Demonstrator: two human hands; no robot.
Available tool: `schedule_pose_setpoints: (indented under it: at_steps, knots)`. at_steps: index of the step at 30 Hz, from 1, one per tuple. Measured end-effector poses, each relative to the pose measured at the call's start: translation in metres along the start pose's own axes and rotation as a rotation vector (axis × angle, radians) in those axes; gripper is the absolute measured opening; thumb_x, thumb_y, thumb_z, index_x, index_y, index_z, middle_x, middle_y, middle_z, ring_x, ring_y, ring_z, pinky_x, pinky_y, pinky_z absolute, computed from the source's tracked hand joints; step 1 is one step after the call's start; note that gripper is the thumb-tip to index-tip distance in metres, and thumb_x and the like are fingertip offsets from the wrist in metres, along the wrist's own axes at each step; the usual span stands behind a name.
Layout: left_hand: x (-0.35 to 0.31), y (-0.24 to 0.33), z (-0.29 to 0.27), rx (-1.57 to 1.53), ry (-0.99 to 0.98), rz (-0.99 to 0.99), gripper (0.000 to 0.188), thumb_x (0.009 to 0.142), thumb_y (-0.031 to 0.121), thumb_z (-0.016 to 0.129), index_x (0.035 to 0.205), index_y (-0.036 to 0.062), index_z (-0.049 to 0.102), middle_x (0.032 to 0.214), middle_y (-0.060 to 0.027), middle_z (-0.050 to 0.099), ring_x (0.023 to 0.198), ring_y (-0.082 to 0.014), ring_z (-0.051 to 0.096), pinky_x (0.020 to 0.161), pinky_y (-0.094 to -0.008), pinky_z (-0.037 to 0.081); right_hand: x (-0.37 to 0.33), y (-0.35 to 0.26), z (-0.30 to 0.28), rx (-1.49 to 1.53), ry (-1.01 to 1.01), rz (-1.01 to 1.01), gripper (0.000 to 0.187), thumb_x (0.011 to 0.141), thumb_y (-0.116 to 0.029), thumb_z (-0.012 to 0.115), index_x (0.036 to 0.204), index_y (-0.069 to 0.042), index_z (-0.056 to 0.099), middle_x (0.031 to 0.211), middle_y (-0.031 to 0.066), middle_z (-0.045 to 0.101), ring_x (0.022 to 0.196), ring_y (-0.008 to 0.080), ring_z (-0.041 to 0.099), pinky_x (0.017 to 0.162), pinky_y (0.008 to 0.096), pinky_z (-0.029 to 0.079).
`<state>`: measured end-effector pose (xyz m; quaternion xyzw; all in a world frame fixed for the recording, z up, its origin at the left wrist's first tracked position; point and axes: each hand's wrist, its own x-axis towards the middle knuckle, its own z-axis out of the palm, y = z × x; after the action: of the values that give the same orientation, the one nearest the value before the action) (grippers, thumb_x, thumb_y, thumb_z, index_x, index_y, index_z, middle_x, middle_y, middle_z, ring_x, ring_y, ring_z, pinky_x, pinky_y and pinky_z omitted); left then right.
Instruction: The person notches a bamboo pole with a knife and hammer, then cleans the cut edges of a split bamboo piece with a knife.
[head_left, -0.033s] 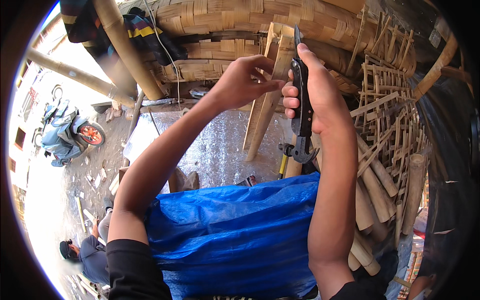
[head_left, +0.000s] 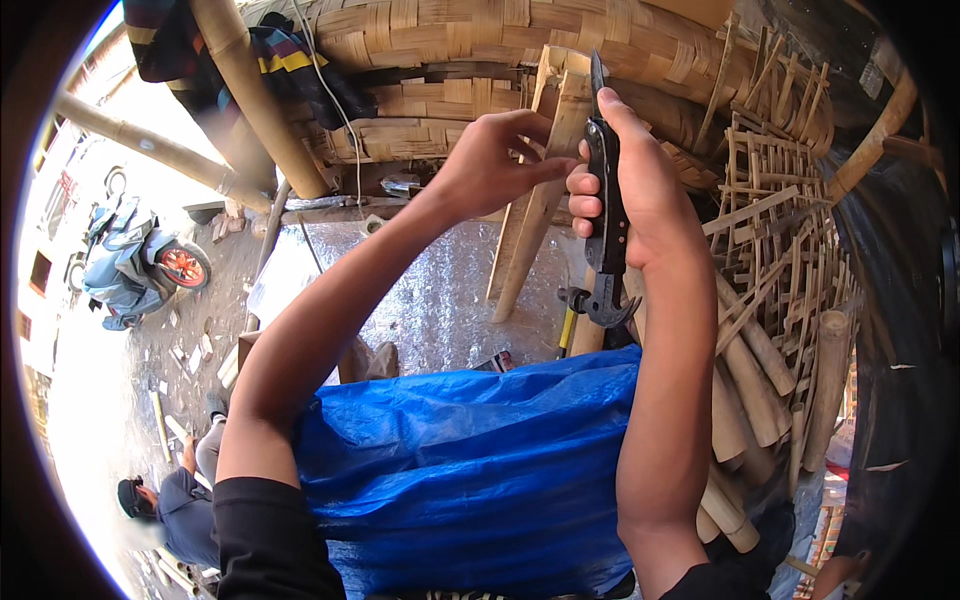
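A split length of bamboo [head_left: 541,215] stands upright and slightly tilted in front of me, its hollow side showing. My left hand [head_left: 488,165] is closed on its upper part, thumb across the near side and fingertips hidden behind it. Wrapped around the dark handle of a knife [head_left: 605,225] is my right hand [head_left: 648,190], its thumb stretched up toward the base of the blade. The narrow blade points upward, close beside the bamboo's right edge. A curved metal hook forms the handle's lower end. Blue plastic sheeting [head_left: 470,460] covers my lap.
Large woven bamboo rolls [head_left: 420,35] lie across the back. At right are a bamboo lattice [head_left: 775,160] and several bamboo poles [head_left: 745,390]. A silvery sheet [head_left: 420,280] covers the ground ahead. Far left stand a motorbike [head_left: 130,260] and, lower down, a seated person [head_left: 185,515].
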<state>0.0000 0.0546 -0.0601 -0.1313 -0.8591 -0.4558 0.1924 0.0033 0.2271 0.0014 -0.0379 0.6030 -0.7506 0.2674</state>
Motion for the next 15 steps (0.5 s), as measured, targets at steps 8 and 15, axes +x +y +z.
schedule_pose_setpoints:
  at_steps: [8, 15]
  knots:
    - [0.012, -0.007, 0.010, -0.072, 0.071, 0.010, 0.024, 0.085, 0.018, 0.078, 0.101, 0.0011, 0.070, 0.084, -0.0061, 0.070, 0.077, -0.0122, 0.063, 0.075, -0.0315, 0.051, -0.009, -0.002, -0.002, -0.006, 0.044, -0.104, 0.051, 0.100, -0.058, 0.046, 0.086, -0.009, 0.046, 0.058, -0.0012, 0.044, 0.044, 0.0112, 0.044, 0.043, 0.0309, 0.040]
    - [0.020, -0.006, 0.014, -0.156, 0.030, 0.094, 0.018, 0.087, 0.013, 0.077, 0.097, 0.0013, 0.068, 0.083, -0.0015, 0.067, 0.076, -0.0084, 0.056, 0.076, -0.0302, 0.049, -0.020, -0.007, 0.004, -0.038, 0.074, -0.138, 0.053, 0.102, -0.058, 0.043, 0.086, -0.007, 0.046, 0.058, -0.0002, 0.046, 0.044, 0.0114, 0.045, 0.042, 0.0309, 0.042]
